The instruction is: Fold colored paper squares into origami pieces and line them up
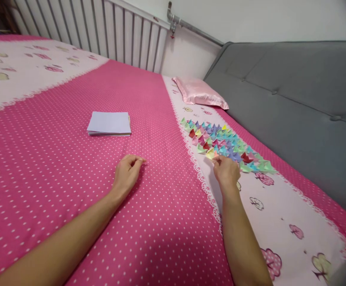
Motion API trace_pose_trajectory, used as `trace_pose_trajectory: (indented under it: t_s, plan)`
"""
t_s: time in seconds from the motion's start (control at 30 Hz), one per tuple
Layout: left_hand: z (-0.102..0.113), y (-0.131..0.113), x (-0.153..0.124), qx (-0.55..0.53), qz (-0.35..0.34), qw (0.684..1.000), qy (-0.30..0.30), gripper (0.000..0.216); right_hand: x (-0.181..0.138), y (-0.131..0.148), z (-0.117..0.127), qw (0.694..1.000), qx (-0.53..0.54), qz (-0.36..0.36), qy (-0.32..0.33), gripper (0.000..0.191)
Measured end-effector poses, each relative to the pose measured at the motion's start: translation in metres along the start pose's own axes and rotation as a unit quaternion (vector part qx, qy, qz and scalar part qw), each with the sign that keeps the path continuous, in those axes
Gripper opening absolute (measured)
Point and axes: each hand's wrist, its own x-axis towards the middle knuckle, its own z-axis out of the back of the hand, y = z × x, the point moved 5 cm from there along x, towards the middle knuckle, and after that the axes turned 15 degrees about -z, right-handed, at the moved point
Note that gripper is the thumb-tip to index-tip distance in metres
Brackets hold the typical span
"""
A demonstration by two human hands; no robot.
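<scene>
Right hand [227, 171] pinches a yellow piece [210, 153] at the near edge of the folded paper pieces [226, 143]; left hand [127, 171], left of them, lies with its grip curled closed, empty.

A home bedroom: bed [72, 167], pillow [199, 92], radiator [101, 28].

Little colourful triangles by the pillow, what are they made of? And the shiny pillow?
The little triangles look like thin, matte paper: they have sharp folded creases and flat plain colours, like the paper stack nearby. The pillow looks like satin or some silky cloth: smooth pink with soft glossy highlights and wrinkles. Which fibre it is, I cannot tell.
</scene>
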Motion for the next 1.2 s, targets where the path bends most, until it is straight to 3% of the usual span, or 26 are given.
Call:
trace_pose_trajectory:
  t_s: [0.2, 0.5, 0.7, 0.8, 0.9, 1.03, 1.2]
  plan:
    - [0.001, -0.002, 0.000, 0.005, 0.001, 1.000, 0.000, 0.027, 0.010, -0.003, -0.021, 1.000, 0.000, -0.008, 0.015, 0.027]
    - [0.001, -0.001, 0.000, 0.006, 0.006, 1.000, 0.002, 0.026, 0.022, -0.010, -0.036, 0.996, 0.072, 0.031, -0.043, 0.025]
    - [0.000, 0.000, -0.001, 0.005, -0.006, 1.000, 0.000, 0.025, 0.011, -0.005, -0.021, 0.986, 0.119, 0.062, -0.103, 0.031]
    - [0.002, -0.003, 0.001, 0.036, -0.035, 0.999, 0.004, 0.026, -0.008, 0.012, -0.007, 0.969, 0.167, 0.139, -0.115, 0.033]
    - [0.012, -0.005, 0.011, 0.112, -0.086, 0.990, -0.010, 0.023, -0.034, 0.035, -0.005, 0.946, 0.214, 0.232, -0.068, 0.032]
    - [0.040, 0.003, 0.034, 0.238, -0.139, 0.958, -0.081, 0.018, -0.069, 0.058, -0.017, 0.918, 0.207, 0.336, 0.034, 0.034]
    - [0.081, 0.026, 0.060, 0.320, -0.138, 0.927, -0.138, 0.030, -0.079, 0.061, -0.027, 0.905, 0.186, 0.375, 0.074, 0.028]
